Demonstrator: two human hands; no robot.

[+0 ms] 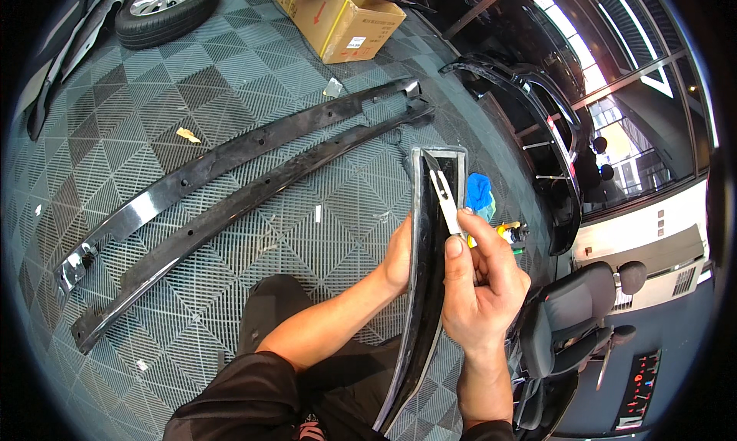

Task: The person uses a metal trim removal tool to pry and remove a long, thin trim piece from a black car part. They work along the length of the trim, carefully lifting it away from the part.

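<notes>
Looked dicey from the head cam: right hand (480, 284) pinching a thin white clip (444, 199) against the upright black trim panel (430, 280), left hand (398, 257) wrapped behind it, so could've slipped and snapped or dropped onto the grid floor (230, 111).

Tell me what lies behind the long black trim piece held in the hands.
Behind the black trim piece the left hand grips its far edge; only part shows. A blue cloth and grey tiled floor show past it. The left fingers and the floor directly beneath are covered.
</notes>
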